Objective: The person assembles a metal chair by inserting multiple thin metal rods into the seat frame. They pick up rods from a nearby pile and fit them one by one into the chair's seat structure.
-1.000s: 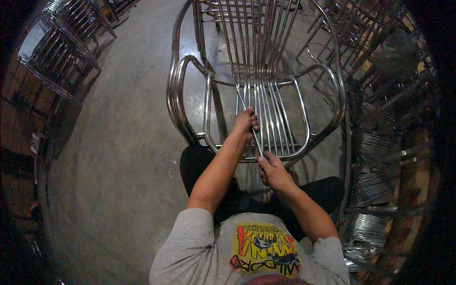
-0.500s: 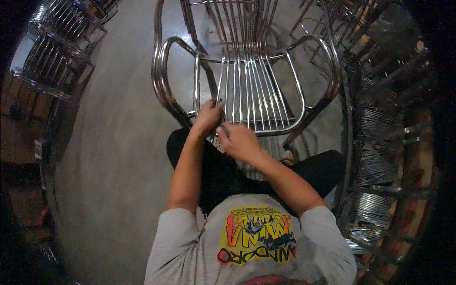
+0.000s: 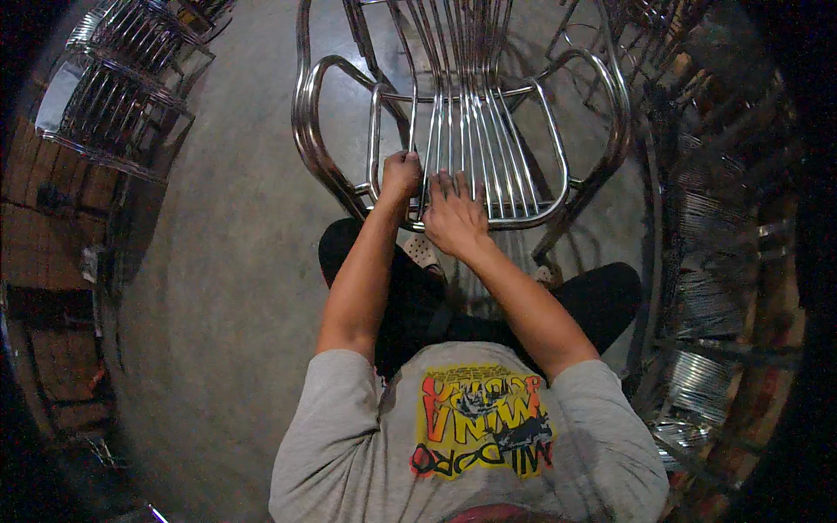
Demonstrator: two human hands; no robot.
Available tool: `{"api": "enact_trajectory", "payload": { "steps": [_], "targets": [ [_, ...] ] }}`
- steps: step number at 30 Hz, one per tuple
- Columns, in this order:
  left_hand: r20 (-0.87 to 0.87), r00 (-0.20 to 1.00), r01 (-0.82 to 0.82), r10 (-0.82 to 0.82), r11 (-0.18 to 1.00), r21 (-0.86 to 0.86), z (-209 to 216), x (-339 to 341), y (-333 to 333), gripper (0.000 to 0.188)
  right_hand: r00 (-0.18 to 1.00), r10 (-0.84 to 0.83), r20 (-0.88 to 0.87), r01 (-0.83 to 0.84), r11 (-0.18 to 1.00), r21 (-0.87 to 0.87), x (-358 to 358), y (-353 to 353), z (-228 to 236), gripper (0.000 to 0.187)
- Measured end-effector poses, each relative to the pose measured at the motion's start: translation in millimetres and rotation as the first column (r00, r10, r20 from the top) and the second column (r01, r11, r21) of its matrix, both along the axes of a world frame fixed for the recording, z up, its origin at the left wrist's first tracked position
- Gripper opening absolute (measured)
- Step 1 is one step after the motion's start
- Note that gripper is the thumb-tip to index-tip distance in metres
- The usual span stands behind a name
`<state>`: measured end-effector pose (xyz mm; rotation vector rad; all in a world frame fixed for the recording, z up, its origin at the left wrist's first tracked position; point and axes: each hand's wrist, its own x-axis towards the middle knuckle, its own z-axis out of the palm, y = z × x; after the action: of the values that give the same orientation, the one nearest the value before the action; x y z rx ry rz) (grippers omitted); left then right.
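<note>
A shiny metal tube chair point(image 3: 562, 196) stands in front of me, its seat and back made of thin metal rods. My left hand point(image 3: 401, 177) is closed around the leftmost seat rod point(image 3: 413, 122), a little behind the seat's front rail. Just to its right, my right hand point(image 3: 456, 213) lies palm down across the front ends of several seat rods, its fingers stretched forward and apart. The palm hides part of the front rail point(image 3: 519, 224). Curved tube armrests point(image 3: 305, 131) rise on both sides of the seat.
Similar metal frames point(image 3: 113, 109) with parallel rods stand at the far left. Along the right side, metal parts and rod bundles point(image 3: 697, 383) are piled beside a dark rail. Grey concrete floor point(image 3: 218, 305) stretches to my left. My legs straddle the chair's front.
My left hand has slid forward along the leftmost rod. My right hand has left its spot beside it, moved right and forward, and opened out flat on the rods.
</note>
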<state>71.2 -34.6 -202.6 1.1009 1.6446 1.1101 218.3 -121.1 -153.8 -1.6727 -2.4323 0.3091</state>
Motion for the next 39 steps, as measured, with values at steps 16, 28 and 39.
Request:
{"api": "enact_trajectory", "payload": {
  "steps": [16,28,39],
  "targets": [
    [-0.350,0.937,0.065,-0.013,0.989,0.135,-23.2,4.2,11.2,0.033,0.998,-0.042,-0.044,0.040,0.998,-0.044,-1.0,2.8,6.8,0.066],
    [0.175,0.983,0.097,-0.056,0.966,-0.238,26.2,3.0,-0.1,0.025,0.996,-0.036,-0.077,0.037,0.999,0.007,0.2,2.1,2.3,0.060],
    [-0.461,0.877,0.070,-0.136,0.985,-0.157,5.9,-4.7,-17.0,0.042,0.997,-0.020,-0.079,0.020,1.000,0.002,-0.5,2.3,6.5,0.060]
  ]
}}
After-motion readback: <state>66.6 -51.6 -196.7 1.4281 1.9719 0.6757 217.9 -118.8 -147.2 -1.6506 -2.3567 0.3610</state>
